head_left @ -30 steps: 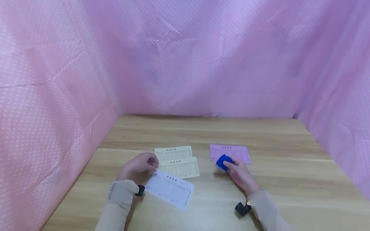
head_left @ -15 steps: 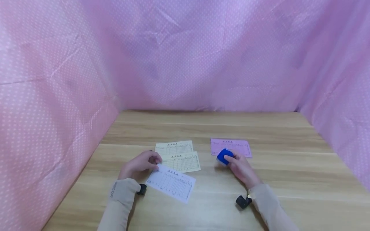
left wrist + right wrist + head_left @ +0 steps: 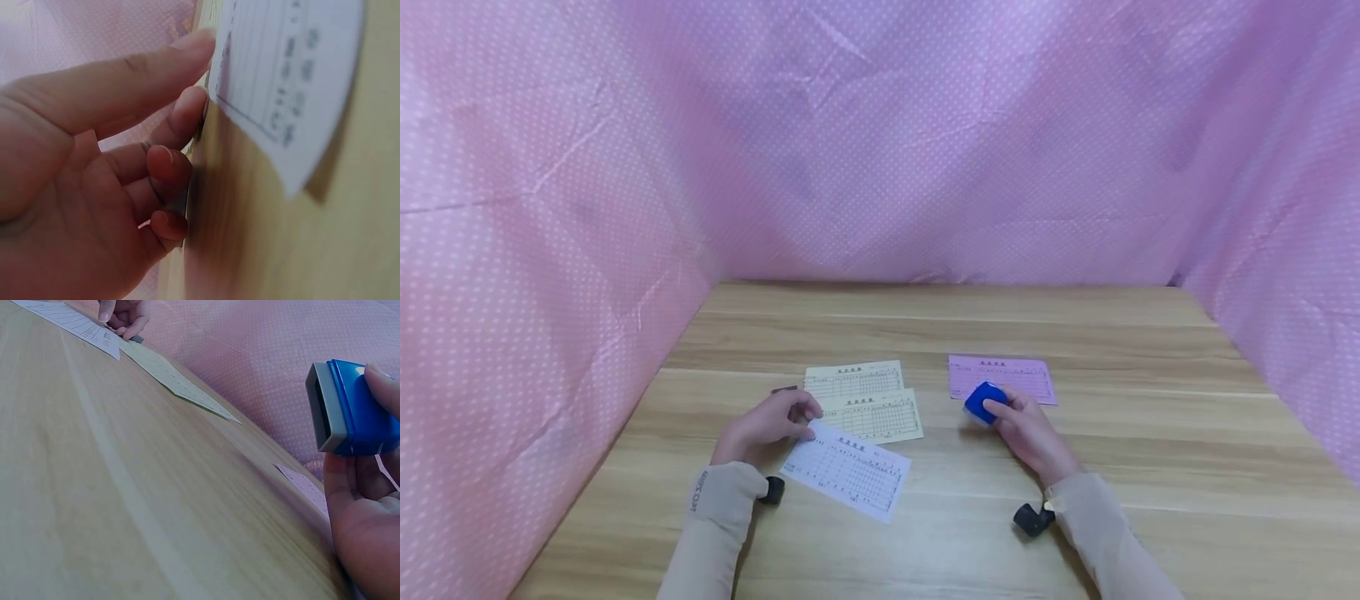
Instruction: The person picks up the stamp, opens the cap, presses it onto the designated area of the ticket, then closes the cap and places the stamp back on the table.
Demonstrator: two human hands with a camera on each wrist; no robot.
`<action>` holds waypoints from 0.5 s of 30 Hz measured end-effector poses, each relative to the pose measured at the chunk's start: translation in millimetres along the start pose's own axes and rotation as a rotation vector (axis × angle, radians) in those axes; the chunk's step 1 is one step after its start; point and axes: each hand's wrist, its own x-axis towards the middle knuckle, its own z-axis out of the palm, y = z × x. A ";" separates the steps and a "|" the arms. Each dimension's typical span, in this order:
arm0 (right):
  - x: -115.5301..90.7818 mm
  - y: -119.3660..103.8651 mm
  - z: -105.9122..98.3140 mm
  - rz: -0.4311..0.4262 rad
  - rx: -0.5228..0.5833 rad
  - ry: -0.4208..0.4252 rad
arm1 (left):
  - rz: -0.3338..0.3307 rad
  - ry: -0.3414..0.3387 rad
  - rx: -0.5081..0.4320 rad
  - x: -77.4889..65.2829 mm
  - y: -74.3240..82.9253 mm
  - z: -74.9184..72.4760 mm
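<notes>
Two sleeves [image 3: 707, 512]: nearest, pale, each with a black wrist camera [image 3: 1033, 520] on its inner side.
White slip [image 3: 850, 471]: nearest of the papers, slanted, printed side up, its upper edge meeting or overlapping the front yellow slip.
Left hand [image 3: 767, 427]: thumb and forefinger come together at the white slip's upper left corner, other fingers curled; whether they pinch the paper or only touch it, I cannot tell.
Right hand [image 3: 1033, 437]: clamped on the blue stamp [image 3: 984, 402], thumb on one side, fingers on the other; the stamp looks raised, its grey end turned leftward.
Hands' work: probably getting the white slip in hand while the stamp waits. The next move seems to call for a sure hold on that corner, and any stamping for the grey end turned down.
Yellow slips [image 3: 876, 417]: two, the front one overlapping the rear.
Pink slip [image 3: 1011, 377]: alone, just beyond the stamp.
Table [image 3: 1135, 350]: wood, running back to a dotted pink curtain [image 3: 925, 150].
</notes>
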 end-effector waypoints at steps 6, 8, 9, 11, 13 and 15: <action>1.4 2.4 -0.1 -0.026 0.012 0.005 | -0.016 0.007 0.032 1.0 -2.0 0.6; 2.2 3.4 -0.7 -0.035 0.014 0.003 | -0.004 0.007 0.044 1.5 -2.5 0.8; 2.4 3.7 -0.8 -0.037 0.014 0.003 | -0.004 0.008 0.043 1.9 -2.8 1.1; 2.8 4.1 -1.6 -0.037 0.009 0.001 | 0.009 0.005 0.055 2.0 -2.8 1.5; 2.6 3.8 -1.9 -0.027 0.003 0.004 | 0.021 0.007 0.061 2.2 -2.6 1.9; 2.2 3.3 -2.3 -0.017 -0.001 0.006 | 0.027 0.010 0.065 2.0 -2.0 2.3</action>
